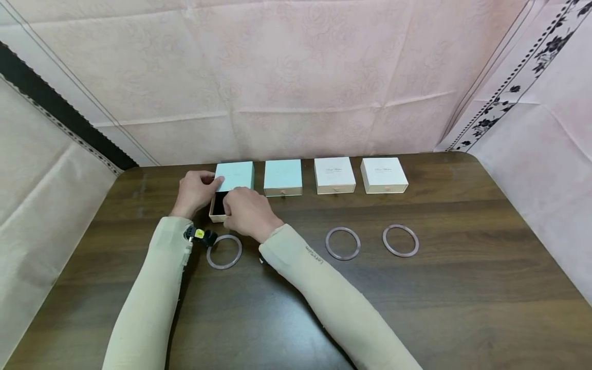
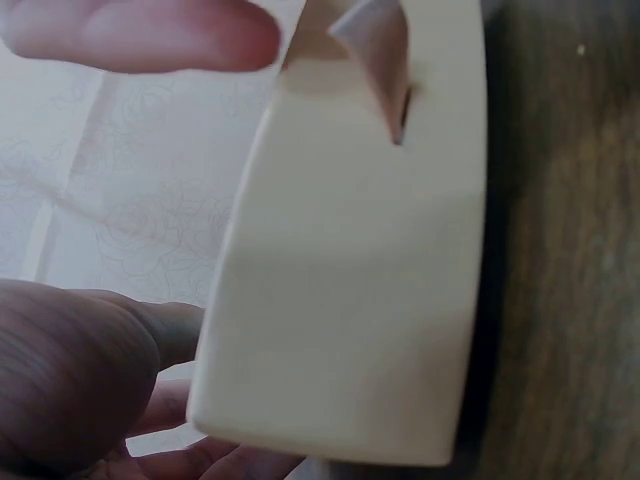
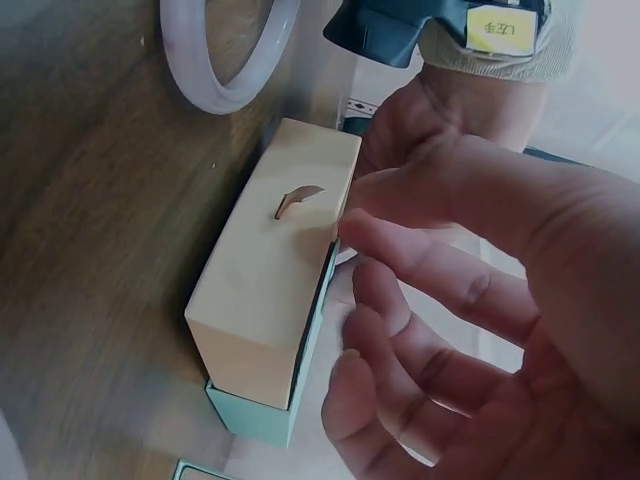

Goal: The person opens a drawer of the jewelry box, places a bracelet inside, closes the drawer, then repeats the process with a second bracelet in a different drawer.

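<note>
At the far left of the row is a teal drawer box (image 1: pixel 235 169), its cream drawer (image 3: pixel 270 230) part-way out with a dark interior showing. My left hand (image 1: pixel 196 192) grips the teal cover, its thumb over the top. My right hand (image 1: pixel 252 213) is at the drawer's right side, with loosely bent fingers at the upper rim (image 3: pixel 335 240); nothing shows in its grasp. A ribbon tab (image 2: pixel 385 60) hangs from the drawer front, untouched. Just in front of this box, a pale lilac bangle (image 1: pixel 208 255) lies on the table.
Beside it stand a second teal box (image 1: pixel 283 174) and two white boxes (image 1: pixel 335 173) (image 1: pixel 383 172), all shut. Two more bangles (image 1: pixel 343 258) (image 1: pixel 401 255) lie on the wooden table (image 1: pixel 462 288). Pale patterned cloth (image 1: pixel 296 77) hangs behind.
</note>
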Motion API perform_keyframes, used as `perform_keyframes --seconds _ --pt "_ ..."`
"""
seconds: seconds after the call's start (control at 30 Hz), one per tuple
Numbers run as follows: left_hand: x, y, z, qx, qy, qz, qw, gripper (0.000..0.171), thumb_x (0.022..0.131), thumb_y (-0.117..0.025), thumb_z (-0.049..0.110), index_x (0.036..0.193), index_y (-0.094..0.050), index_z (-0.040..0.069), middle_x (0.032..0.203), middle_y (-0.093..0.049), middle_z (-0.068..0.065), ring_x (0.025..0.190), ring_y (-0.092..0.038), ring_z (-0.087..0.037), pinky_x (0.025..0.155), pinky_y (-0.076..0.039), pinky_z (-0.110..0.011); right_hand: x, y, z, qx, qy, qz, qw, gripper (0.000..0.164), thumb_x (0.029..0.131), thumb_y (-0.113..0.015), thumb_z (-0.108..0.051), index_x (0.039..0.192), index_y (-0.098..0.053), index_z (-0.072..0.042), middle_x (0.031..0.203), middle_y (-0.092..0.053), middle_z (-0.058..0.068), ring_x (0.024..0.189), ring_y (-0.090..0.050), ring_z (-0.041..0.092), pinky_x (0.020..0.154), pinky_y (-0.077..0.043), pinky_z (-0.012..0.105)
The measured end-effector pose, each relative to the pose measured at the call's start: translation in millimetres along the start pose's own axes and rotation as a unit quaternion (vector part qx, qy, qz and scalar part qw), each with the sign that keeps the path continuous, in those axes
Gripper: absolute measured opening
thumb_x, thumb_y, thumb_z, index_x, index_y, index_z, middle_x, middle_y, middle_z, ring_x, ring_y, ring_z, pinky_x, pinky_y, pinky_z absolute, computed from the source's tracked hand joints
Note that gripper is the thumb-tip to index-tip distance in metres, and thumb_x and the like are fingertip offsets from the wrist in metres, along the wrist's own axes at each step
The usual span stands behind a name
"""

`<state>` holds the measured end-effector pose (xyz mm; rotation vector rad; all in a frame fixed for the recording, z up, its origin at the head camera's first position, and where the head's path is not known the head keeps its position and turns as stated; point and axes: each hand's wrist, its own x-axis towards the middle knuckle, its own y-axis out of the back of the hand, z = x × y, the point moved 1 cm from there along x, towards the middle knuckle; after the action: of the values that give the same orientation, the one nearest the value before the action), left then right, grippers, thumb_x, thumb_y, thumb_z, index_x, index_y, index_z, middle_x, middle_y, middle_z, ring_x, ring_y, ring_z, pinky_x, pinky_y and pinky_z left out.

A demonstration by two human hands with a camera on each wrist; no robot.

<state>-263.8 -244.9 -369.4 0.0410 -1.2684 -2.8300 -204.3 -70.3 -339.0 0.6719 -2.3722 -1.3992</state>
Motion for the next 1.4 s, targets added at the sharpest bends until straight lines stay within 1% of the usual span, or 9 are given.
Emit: perform_keyframes --seconds 0.07,0.17,0.27,0.43,0.57,0.7,0.9,1.23,1.4 --pt "0.3 -1.0 -0.1 0.0 -0.001 -0.001 1.0 0.048 0.105 -0.056 0.035 0.133 -0.064 -0.002 0.124 -0.067 -0.026 0.108 -0.064 -0.038 0.088 -0.054 -0.048 -3.0 0.5 0.2 -0.001 0.004 0.008 1.0 0.04 0.09 -0.071 -0.011 0.058 -0.049 -0.016 0.063 -0.039 -0.005 0.059 -0.036 0.009 0.047 -0.03 0.021" --pt "0.7 -2.4 0.0 0.0 -0.002 -0.003 1.0 0.048 0.105 -0.056 0.035 0.133 -0.064 -0.002 0.125 -0.067 -0.026 0.11 -0.064 -0.038 0.09 -0.054 -0.05 -7.8 1.0 0.3 -0.005 0.009 0.018 1.0 0.033 0.091 -0.072 -0.015 0.063 -0.056 -0.017 0.073 -0.049 -0.004 0.066 -0.044 0.009 0.051 -0.035 0.021" --pt "0.9 -3.2 0.1 -0.001 -0.002 -0.003 1.0 0.048 0.105 -0.056 0.035 0.133 -0.064 -0.002 0.126 -0.066 -0.026 0.111 -0.063 -0.039 0.091 -0.053 -0.052 -12.4 1.1 -0.2 -0.002 0.015 0.02 1.0 0.026 0.091 -0.072 -0.014 0.067 -0.06 -0.016 0.08 -0.054 -0.002 0.07 -0.047 0.01 0.053 -0.037 0.022" --pt "0.1 -2.8 1.2 0.0 0.005 -0.006 1.0 0.05 0.105 -0.055 0.036 0.135 -0.062 -0.003 0.128 -0.065 -0.026 0.113 -0.062 -0.04 0.093 -0.053 -0.052 -18.3 -0.4 -0.8 -0.007 0.015 0.011 1.0 0.018 0.091 -0.074 -0.016 0.075 -0.064 -0.017 0.085 -0.058 -0.005 0.07 -0.051 0.009 0.054 -0.04 0.022" --pt "-1.0 -1.5 2.5 -0.002 0.014 -0.01 0.9999 0.05 0.105 -0.055 0.036 0.137 -0.061 -0.002 0.128 -0.064 -0.025 0.113 -0.062 -0.039 0.092 -0.053 -0.051 -22.1 -2.0 -1.9 -0.022 0.012 -0.006 1.0 0.009 0.092 -0.077 -0.023 0.091 -0.072 -0.016 0.094 -0.062 -0.005 0.079 -0.055 0.009 0.06 -0.046 0.023" --pt "-0.6 -0.7 3.7 -0.004 0.018 -0.014 0.9997 0.051 0.105 -0.055 0.038 0.138 -0.06 -0.001 0.13 -0.063 -0.024 0.114 -0.061 -0.039 0.093 -0.053 -0.051 -25.0 -2.8 -3.3 -0.037 0.006 -0.023 0.999 0.025 0.091 -0.078 -0.029 0.111 -0.074 -0.014 0.105 -0.064 -0.003 0.09 -0.058 0.011 0.066 -0.05 0.025" --pt "0.6 0.3 4.4 -0.005 0.016 -0.017 0.9997 0.052 0.105 -0.054 0.039 0.14 -0.06 0.0 0.132 -0.062 -0.024 0.116 -0.06 -0.04 0.093 -0.053 -0.052 -28.3 -3.8 -6.1 -0.053 0.009 -0.035 0.998 0.037 0.09 -0.079 -0.032 0.121 -0.07 -0.012 0.109 -0.065 0.0 0.095 -0.06 0.014 0.068 -0.052 0.027" --pt "-0.3 0.0 2.2 -0.007 0.015 -0.015 0.9997 0.051 0.106 -0.054 0.038 0.139 -0.06 -0.001 0.132 -0.062 -0.024 0.117 -0.059 -0.041 0.096 -0.052 -0.053 -31.6 -13.6 -15.2 -0.081 0.013 -0.051 0.995 0.053 0.086 -0.082 -0.043 0.126 -0.069 -0.012 0.102 -0.06 0.001 0.088 -0.053 0.014 0.061 -0.049 0.026" --pt "-0.8 -0.4 2.8 -0.006 0.011 -0.01 0.9999 0.05 0.106 -0.054 0.037 0.138 -0.061 -0.001 0.13 -0.062 -0.024 0.116 -0.059 -0.041 0.094 -0.052 -0.053 -32.0 -16.3 -17.5 -0.092 0.008 -0.053 0.994 0.046 0.084 -0.083 -0.045 0.117 -0.073 -0.014 0.103 -0.059 0.001 0.089 -0.053 0.015 0.062 -0.05 0.026"
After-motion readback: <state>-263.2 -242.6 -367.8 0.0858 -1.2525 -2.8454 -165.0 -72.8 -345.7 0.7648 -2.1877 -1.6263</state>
